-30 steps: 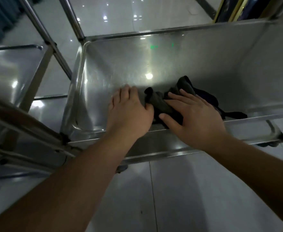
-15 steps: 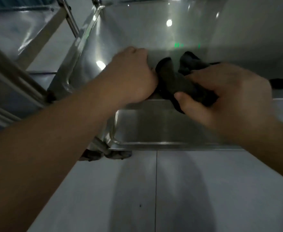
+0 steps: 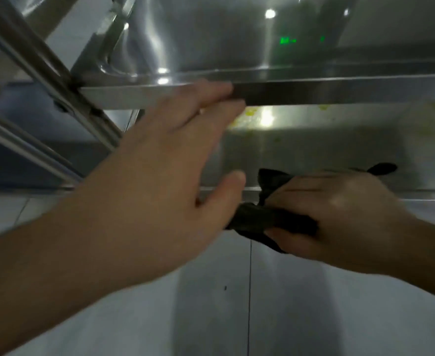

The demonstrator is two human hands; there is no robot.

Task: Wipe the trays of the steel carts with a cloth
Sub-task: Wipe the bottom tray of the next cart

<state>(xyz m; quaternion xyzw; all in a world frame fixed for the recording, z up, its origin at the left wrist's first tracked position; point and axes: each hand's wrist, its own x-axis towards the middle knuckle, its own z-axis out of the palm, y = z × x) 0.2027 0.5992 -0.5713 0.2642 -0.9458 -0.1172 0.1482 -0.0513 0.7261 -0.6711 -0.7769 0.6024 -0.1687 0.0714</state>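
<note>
My right hand (image 3: 339, 217) grips a bunched dark cloth (image 3: 270, 217) at the front rim of the steel cart's lower tray (image 3: 314, 150). Yellowish smears mark the far part of that tray. My left hand (image 3: 165, 173) is spread with straight fingers, the fingertips at the front edge of the upper tray (image 3: 339, 91). Its thumb points toward the cloth. The upper tray's shiny floor shows above, with light glints and a green reflection.
Slanted steel tubes (image 3: 31, 73) of a neighbouring cart frame cross the upper left. Pale floor tiles (image 3: 237, 317) with a dark joint line lie below the cart.
The view has dropped from the upper tray to the lower one. My right hand carried the cloth down to the lower tray's front rim. My left hand left the cloth and opened toward the upper tray's edge.
</note>
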